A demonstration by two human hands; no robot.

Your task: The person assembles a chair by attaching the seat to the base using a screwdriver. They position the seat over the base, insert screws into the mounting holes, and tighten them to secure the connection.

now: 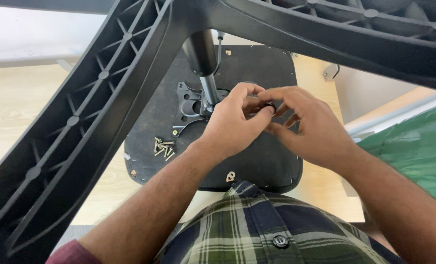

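Observation:
An upturned chair seat [257,161] with a black fabric underside lies on a light wooden table. A black metal mounting plate [186,105] is on it, with the gas-lift column [206,73] rising toward the black plastic star base [96,98] that fills the top and left of the view. My left hand [232,124] and my right hand [308,127] meet just right of the column, fingertips pinched together on a small dark ring-shaped part [269,107]. Which hand bears it I cannot tell for sure; both touch it.
A small pile of several screws [163,147] lies on the seat underside left of my left wrist. A green cloth [418,151] is at the right. A metal bracket [330,72] lies on the table [17,98] beyond the seat. My plaid shirt fills the bottom.

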